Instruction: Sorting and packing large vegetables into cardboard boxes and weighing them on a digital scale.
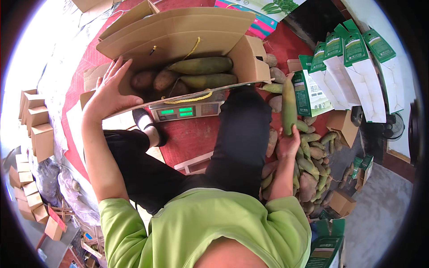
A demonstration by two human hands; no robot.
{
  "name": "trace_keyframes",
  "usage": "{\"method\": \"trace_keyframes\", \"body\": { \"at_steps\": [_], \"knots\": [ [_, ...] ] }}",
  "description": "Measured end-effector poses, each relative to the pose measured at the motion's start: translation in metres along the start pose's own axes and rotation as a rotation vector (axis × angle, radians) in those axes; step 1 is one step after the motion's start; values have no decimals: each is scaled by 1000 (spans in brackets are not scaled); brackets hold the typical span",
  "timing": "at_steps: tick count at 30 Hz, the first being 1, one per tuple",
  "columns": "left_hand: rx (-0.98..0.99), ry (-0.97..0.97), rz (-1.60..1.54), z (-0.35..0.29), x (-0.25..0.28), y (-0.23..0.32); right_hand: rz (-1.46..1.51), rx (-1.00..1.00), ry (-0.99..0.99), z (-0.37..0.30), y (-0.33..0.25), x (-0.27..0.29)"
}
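Observation:
My right hand (288, 143) is closed round the lower end of a long green radish (289, 105), which stands upright, its tip pointing away from me. My left hand (109, 91) is spread at the left end of an open cardboard box (178, 27), its thumb along the near edge. Inside the box lie long green radishes (201, 65) and rounder brown root vegetables (165, 80). Yellow cord handles (195, 98) hang on the box walls. Under the box shows a scale (185, 111) with lit green displays; its platform is mostly hidden.
To my right, a heap of green and brown roots (308, 178) covers the floor. Green-and-white cartons (353, 67) stand beyond it, near a fan (393, 127). Small cardboard boxes (38, 125) are stacked at far left. My knees flank the scale on a red mat (192, 138).

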State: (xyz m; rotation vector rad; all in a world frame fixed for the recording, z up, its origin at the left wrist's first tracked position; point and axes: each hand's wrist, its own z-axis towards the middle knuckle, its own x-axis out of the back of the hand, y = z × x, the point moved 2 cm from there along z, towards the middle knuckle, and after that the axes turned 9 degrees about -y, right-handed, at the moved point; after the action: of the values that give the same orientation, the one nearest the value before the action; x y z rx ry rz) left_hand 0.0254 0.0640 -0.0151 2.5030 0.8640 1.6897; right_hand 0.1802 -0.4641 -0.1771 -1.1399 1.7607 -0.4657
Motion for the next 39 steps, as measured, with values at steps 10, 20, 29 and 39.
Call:
{"method": "trace_keyframes", "body": {
  "at_steps": [10,20,29,39],
  "knots": [
    [-1,33,17,2,-6,-12,-633,385,-582,1,-100,-213],
    [-150,271,-170,3,9,-13,-769,296,-751,-6,-72,-285],
    [-64,324,-353,1,9,-18,-764,294,-736,-4,-76,-288],
    [-74,284,-428,1,9,-18,-490,360,-633,7,-85,-241]
  ]
}}
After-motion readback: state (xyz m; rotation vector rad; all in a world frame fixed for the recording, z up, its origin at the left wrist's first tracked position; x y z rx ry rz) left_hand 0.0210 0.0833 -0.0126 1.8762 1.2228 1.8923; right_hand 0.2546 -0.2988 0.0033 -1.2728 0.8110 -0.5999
